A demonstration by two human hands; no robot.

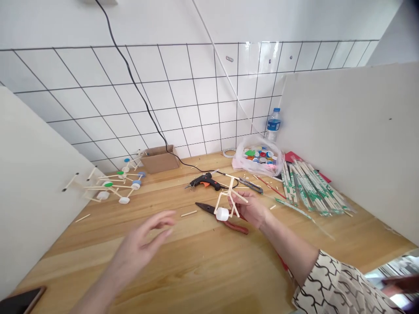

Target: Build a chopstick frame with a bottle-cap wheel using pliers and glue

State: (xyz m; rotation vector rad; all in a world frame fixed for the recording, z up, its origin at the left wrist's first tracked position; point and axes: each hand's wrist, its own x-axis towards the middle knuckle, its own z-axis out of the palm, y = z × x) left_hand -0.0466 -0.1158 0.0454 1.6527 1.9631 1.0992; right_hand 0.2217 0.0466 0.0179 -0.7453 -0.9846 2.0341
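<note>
Plastic bag [239, 165] of caps [262, 160] beyond stick-frame [230, 190]

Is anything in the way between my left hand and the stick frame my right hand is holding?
Nothing visible blocks your left hand from the stick frame; a loose stick and pliers lie below, on the table.

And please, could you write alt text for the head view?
A person's right hand holds a stick frame with a white cylinder over red-handled pliers on a wooden table; the left hand hovers open. Behind lie a glue gun and a bag of coloured caps.
</note>
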